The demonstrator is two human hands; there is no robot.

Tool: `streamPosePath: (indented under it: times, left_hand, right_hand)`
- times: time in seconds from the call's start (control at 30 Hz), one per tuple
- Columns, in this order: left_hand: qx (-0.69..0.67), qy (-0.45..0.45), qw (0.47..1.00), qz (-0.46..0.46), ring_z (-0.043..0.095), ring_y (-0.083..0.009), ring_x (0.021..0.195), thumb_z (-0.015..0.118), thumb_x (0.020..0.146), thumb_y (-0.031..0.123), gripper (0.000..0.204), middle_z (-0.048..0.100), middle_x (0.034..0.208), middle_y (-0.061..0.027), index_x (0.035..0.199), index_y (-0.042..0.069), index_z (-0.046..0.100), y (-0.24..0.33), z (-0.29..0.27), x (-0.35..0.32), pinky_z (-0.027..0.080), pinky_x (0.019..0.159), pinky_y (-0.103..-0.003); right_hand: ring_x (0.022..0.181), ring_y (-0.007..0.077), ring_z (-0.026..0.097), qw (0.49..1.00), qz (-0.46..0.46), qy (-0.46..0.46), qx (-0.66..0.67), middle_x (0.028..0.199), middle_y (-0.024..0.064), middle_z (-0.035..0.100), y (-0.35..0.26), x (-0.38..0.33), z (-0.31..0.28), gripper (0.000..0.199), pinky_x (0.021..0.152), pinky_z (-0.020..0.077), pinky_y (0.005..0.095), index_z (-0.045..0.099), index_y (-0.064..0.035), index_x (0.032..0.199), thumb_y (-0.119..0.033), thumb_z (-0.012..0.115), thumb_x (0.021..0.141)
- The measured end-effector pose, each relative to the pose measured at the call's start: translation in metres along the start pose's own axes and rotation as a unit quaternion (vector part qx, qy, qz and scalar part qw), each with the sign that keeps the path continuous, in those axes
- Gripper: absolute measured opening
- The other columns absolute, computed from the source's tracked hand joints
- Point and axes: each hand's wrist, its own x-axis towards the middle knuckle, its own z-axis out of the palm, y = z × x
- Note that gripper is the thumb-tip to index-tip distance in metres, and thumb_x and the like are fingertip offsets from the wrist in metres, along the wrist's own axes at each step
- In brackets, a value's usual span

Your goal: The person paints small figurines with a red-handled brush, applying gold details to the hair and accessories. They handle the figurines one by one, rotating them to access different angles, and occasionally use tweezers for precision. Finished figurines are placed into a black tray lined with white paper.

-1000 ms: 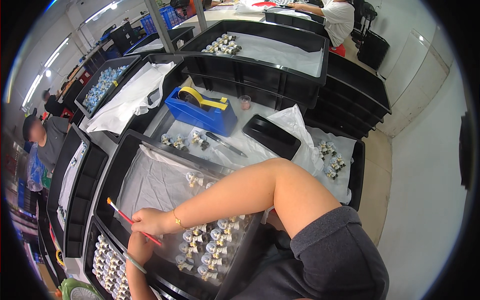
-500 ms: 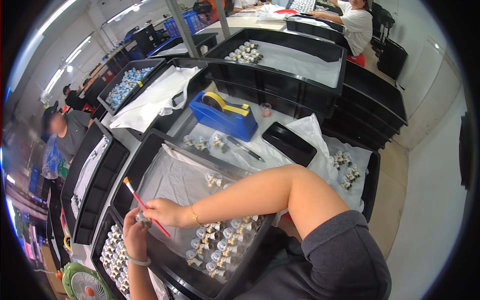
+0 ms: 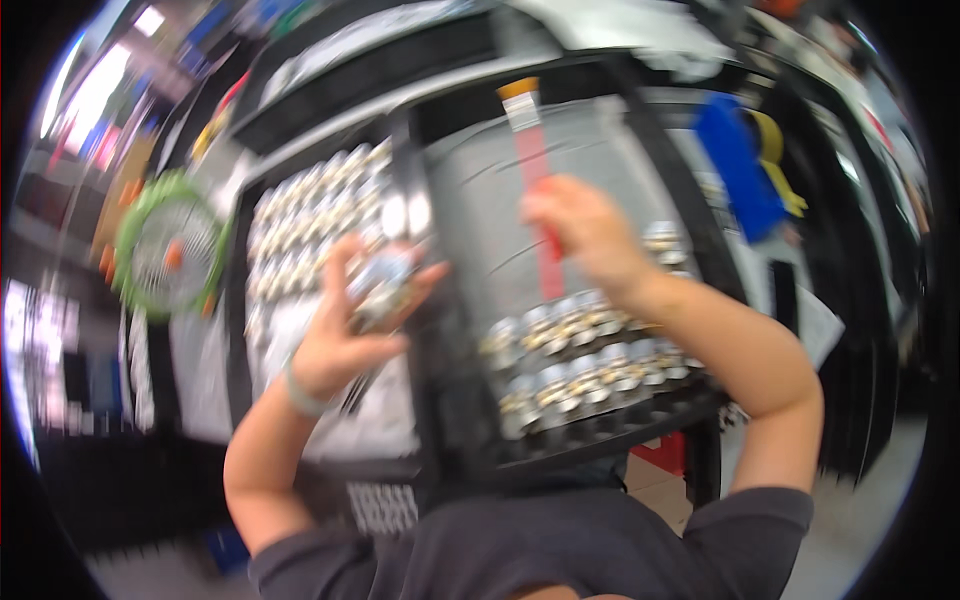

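The picture is motion-blurred. My left hand [image 3: 345, 335] is raised over the divide between two black trays and holds a small silvery metal part [image 3: 378, 283] in its fingertips. My right hand [image 3: 585, 232] is over the right tray [image 3: 690, 215] and grips a thin red stick [image 3: 540, 190] with a pale, orange-tipped end pointing away from me. Rows of small silver-and-brass parts [image 3: 580, 360] lie at the near end of that tray's grey liner. The left tray [image 3: 240, 300] holds many more of the same parts [image 3: 310, 215].
A small green fan [image 3: 168, 252] stands left of the trays. A blue box [image 3: 735, 165] with a yellow roll sits at the right, beyond the right tray. More black trays run along the back. Floor shows at the lower right.
The view has swung sharply left, so the trays now sit centred and blurred. My left hand has lifted up with a metal part. My right hand still holds the red stick.
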Motion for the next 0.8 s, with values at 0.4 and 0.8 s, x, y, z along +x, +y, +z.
streamPosePath:
  times: [0.4,0.8]
  left_hand:
    - [0.477,0.018,0.865,0.153,0.049,-0.0203,0.097,0.072,0.060,-0.002,0.072,0.042,0.112,-0.0104,0.119,0.012,0.034,0.002,0.001,-0.009,0.043,0.078,-0.031]
    - [0.667,0.047,0.719,0.189,0.044,-0.0213,0.073,0.082,0.048,0.032,0.066,0.046,0.081,-0.0050,0.104,0.008,0.054,0.018,0.009,-0.012,0.033,0.066,-0.030]
  right_hand:
    - [0.055,0.0013,0.033,0.999,0.007,-0.036,0.002,0.064,-0.0060,0.041,0.002,0.001,0.000,0.017,0.049,0.0263,0.0168,0.053,-0.0064,0.088,-0.023,0.050,0.090]
    - [0.058,0.0036,0.036,0.994,-0.067,-0.047,-0.066,0.067,-0.0028,0.044,0.006,-0.002,0.002,0.022,0.053,0.0300,0.0188,0.053,-0.0053,0.086,-0.024,0.045,0.093]
